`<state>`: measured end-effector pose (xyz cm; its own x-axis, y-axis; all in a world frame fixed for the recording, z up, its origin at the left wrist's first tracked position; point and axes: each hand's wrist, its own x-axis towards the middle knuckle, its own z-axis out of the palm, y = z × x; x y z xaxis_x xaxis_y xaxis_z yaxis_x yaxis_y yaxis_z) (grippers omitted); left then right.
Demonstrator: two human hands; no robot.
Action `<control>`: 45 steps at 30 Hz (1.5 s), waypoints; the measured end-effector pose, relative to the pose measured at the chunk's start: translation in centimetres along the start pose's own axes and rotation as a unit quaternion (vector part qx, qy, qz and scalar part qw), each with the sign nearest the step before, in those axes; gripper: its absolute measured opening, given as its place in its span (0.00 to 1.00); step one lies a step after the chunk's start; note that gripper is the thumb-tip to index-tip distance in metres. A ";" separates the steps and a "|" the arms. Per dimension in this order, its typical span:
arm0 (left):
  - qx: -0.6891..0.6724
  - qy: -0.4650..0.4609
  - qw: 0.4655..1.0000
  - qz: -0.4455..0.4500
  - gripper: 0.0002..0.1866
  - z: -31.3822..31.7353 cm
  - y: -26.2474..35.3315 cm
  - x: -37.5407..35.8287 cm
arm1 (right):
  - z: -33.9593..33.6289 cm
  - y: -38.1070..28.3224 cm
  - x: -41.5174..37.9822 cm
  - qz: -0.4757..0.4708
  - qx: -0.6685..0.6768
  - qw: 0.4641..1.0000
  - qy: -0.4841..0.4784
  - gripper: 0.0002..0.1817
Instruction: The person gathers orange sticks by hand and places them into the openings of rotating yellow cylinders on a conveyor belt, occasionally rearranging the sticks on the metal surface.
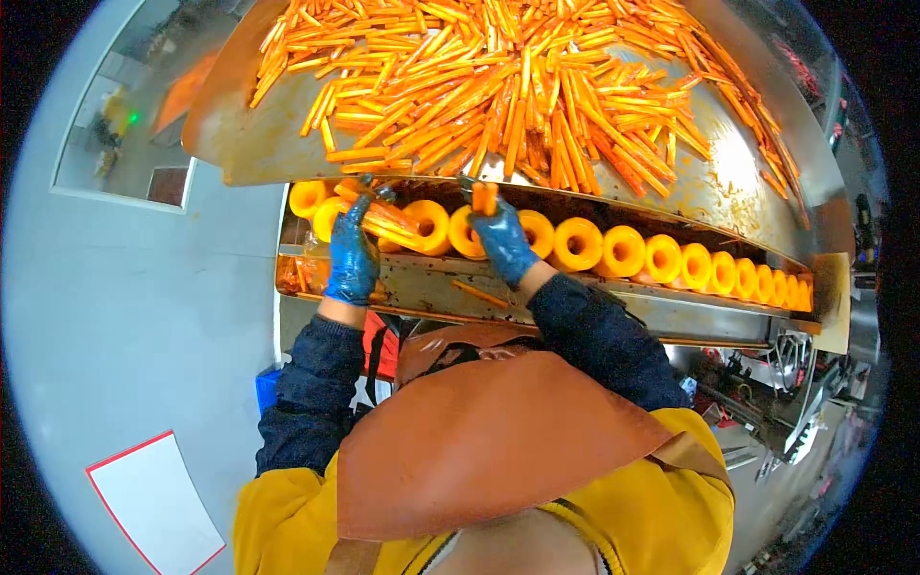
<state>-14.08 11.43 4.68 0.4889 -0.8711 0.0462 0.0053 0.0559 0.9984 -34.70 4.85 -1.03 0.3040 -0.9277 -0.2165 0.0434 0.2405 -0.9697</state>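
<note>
With fingertips partly hidden, the left hand [351,257] grips a slanting bunch of sticks [391,222] and the right hand [502,241] pinches upright sticks [486,197].

A heap of sticks [517,86] lies on the tray [240,144]. Before it runs a row of rollers [623,251]. Both hands rest at the row's left end.

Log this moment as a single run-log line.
left hand: gripping orange sticks | right hand: holding stick bundle over yellow cups | tray: piled sticks
</note>
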 end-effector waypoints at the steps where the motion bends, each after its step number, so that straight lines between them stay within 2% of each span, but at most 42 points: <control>1: -0.089 -0.003 0.993 -0.081 0.13 -0.1 -1.3 0.7 | -0.7 0.5 -0.2 0.020 0.005 1.000 0.009 0.18; 2: -0.177 -0.006 0.971 -0.163 0.11 -0.2 -3.4 1.3 | -1.3 2.3 0.1 -0.046 0.029 0.998 0.027 0.20; 3: -0.009 -0.062 0.996 -0.061 0.10 -1.6 -8.5 2.2 | -2.5 3.2 0.3 -0.060 -0.033 0.997 0.030 0.21; 4: 0.105 -0.101 0.989 -0.019 0.10 -1.0 -8.7 1.4 | -3.7 3.7 0.3 -0.074 -0.096 0.992 0.032 0.22; 5: 0.259 -0.171 0.943 0.124 0.11 -0.6 -7.2 0.7 | -4.4 1.9 -0.7 -0.069 -0.113 0.991 0.034 0.22; 6: 0.400 -0.232 0.847 0.261 0.12 -0.4 -5.5 0.3 | -4.9 0.3 -1.5 -0.069 -0.114 0.990 0.033 0.22; 7: 0.400 -0.231 0.848 0.260 0.12 -0.1 -4.1 -0.1 | -5.3 -1.0 -2.2 -0.058 -0.169 0.982 0.060 0.21; 8: 0.337 -0.247 0.898 0.138 0.15 0.2 -2.9 -0.3 | -5.6 -1.9 -2.7 -0.047 -0.222 0.970 0.086 0.20; 9: 0.268 -0.258 0.928 0.013 0.17 0.3 -1.9 -0.3 | -5.9 -2.2 -3.0 -0.147 -0.184 0.968 0.090 0.16; 10: 0.268 -0.258 0.928 0.014 0.17 0.5 -1.1 0.0 | -6.5 -2.0 -3.2 -0.148 -0.183 0.968 0.091 0.16; 11: 0.057 -0.166 0.984 -0.042 0.18 0.6 -0.4 0.3 | -7.2 -1.8 -3.3 -0.171 -0.202 0.959 0.097 0.14; 12: -0.158 -0.063 0.981 -0.096 0.18 0.7 0.1 0.7 | -7.6 -1.7 -3.4 -0.194 -0.221 0.950 0.104 0.12; 13: -0.163 -0.014 0.985 -0.053 0.19 0.6 0.6 0.9 | -7.2 -2.3 -3.8 -0.212 -0.162 0.956 0.120 0.11; 14: -0.162 -0.015 0.985 -0.054 0.19 0.5 0.6 1.1 | -7.2 -2.5 -4.2 -0.211 -0.162 0.956 0.121 0.11; 16: 0.018 -0.043 0.991 -0.124 0.20 0.2 0.7 1.4 | -7.2 -2.8 -4.7 -0.101 -0.135 0.981 0.090 0.12; 17: 0.298 -0.172 0.939 0.023 0.24 -1.2 -0.2 1.7 | -7.1 -2.9 -5.0 -0.083 -0.131 0.986 0.068 0.13; 18: 0.297 -0.172 0.939 0.024 0.24 -1.1 -1.0 1.7 | -7.0 -3.1 -5.2 -0.084 -0.132 0.985 0.068 0.13; 19: 0.085 -0.130 0.987 -0.041 0.25 -0.6 -1.3 1.6 | -6.8 -3.3 -5.5 -0.100 -0.141 0.984 0.052 0.14; 20: -0.131 -0.083 0.982 -0.105 0.27 -0.3 -1.4 1.6 | -6.7 -3.4 -5.8 -0.115 -0.151 0.981 0.036 0.15; 22: -0.116 -0.091 0.983 -0.105 0.30 -0.8 -0.4 1.9 | -6.9 -4.0 -6.2 -0.091 -0.156 0.983 0.022 0.16; 24: -0.186 -0.047 0.979 -0.073 0.31 -1.0 1.5 1.8 | -6.8 -4.2 -6.4 -0.067 -0.161 0.985 0.007 0.16; 26: -0.171 -0.036 0.983 -0.047 0.30 -1.4 1.8 2.1 | -6.2 -4.1 -6.6 -0.102 -0.077 0.992 -0.016 0.17; 28: -0.039 -0.102 0.991 -0.081 0.28 -2.3 0.5 2.7 | -6.2 -3.1 -6.6 -0.087 -0.088 0.991 -0.050 0.19; 29: 0.018 -0.108 0.990 -0.094 0.27 -2.0 0.2 2.5 | -6.3 -1.8 -6.4 -0.026 -0.187 0.978 -0.091 0.19; 30: 0.018 -0.105 0.990 -0.094 0.27 -2.0 -0.7 2.3 | -6.5 -1.0 -6.2 0.035 -0.285 0.949 -0.130 0.20; 31: 0.114 -0.058 0.992 0.000 0.27 -1.8 -1.2 2.1 | -5.8 -2.3 -6.9 0.081 -0.265 0.948 -0.155 0.17; 32: 0.209 -0.010 0.974 0.093 0.27 -1.7 -1.6 2.0 | -5.0 -2.1 -6.7 0.081 -0.266 0.947 -0.158 0.17; 33: 0.205 0.022 0.971 0.117 0.25 -1.6 -2.1 1.4 | -4.1 -1.8 -6.4 0.065 -0.409 0.877 -0.242 0.18; 34: 0.207 0.026 0.971 0.115 0.25 -1.3 -1.8 0.6 | -3.5 -1.3 -6.1 0.045 -0.539 0.779 -0.318 0.18; 35: 0.201 0.014 0.975 0.095 0.23 -1.0 -1.6 -0.2 | -3.1 1.6 -5.8 0.043 -0.538 0.778 -0.322 0.18; 37: 0.182 0.008 0.981 0.063 0.18 -0.8 -1.8 -1.1 | -2.0 10.4 -4.7 -0.040 -0.533 0.743 -0.403 0.19; 38: 0.186 0.010 0.980 0.064 0.18 -1.0 -2.0 -1.2 | -1.3 12.6 -4.4 -0.043 -0.530 0.744 -0.405 0.19; 40: 0.136 -0.003 0.991 0.005 0.16 -1.3 -2.5 -1.4 | 0.7 15.4 -4.2 0.009 -0.499 0.803 -0.325 0.20; 41: 0.133 -0.009 0.991 -0.001 0.15 -1.0 -1.9 -1.8 | 2.0 11.6 -5.7 0.100 -0.405 0.890 -0.181 0.20; 42: 0.135 -0.009 0.991 0.001 0.15 -1.3 -1.9 -2.1 | 1.9 11.9 -5.2 0.098 -0.403 0.891 -0.181 0.20; 44: 0.158 -0.019 0.986 0.039 0.14 -2.3 -2.4 -2.6 | 1.1 12.5 -4.4 0.002 -0.521 0.782 -0.342 0.20; 45: 0.148 0.000 0.989 0.005 0.13 -3.1 -2.8 -2.7 | 1.0 12.9 -4.1 0.002 -0.521 0.782 -0.343 0.20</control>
<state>-12.72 15.13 1.69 0.4875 -0.8714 0.0556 -0.2550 -0.0812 0.9635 -34.48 12.00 -12.51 0.7565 -0.4705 -0.4542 -0.6487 -0.4521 -0.6122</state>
